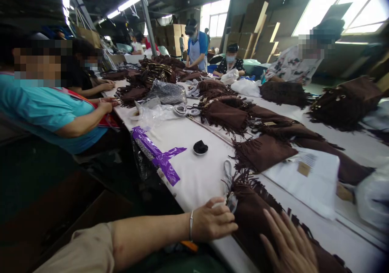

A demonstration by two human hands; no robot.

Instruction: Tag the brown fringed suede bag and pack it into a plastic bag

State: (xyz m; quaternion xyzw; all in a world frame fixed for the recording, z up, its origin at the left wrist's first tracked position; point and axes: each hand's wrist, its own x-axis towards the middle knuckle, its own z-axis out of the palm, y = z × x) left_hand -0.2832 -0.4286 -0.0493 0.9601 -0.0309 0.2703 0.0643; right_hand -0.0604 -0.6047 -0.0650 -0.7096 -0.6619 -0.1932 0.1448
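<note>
Two hands on the brown bag (252,216): left hand (212,223) pinches its near corner, right hand (288,244) lies flat and open on it.

this is a factory floor, a sewing or packing workshop by the look of it: a long white table (194,175) runs the length of the hall, heaped with brown fringed bags (261,151) and clear plastic wrap (154,112). workers (45,102) sit and stand along both sides, one in a blue apron (197,48). behind them cardboard boxes (173,35) are stacked high, under strip lights (127,3), steel beams and big windows (215,21).
</note>
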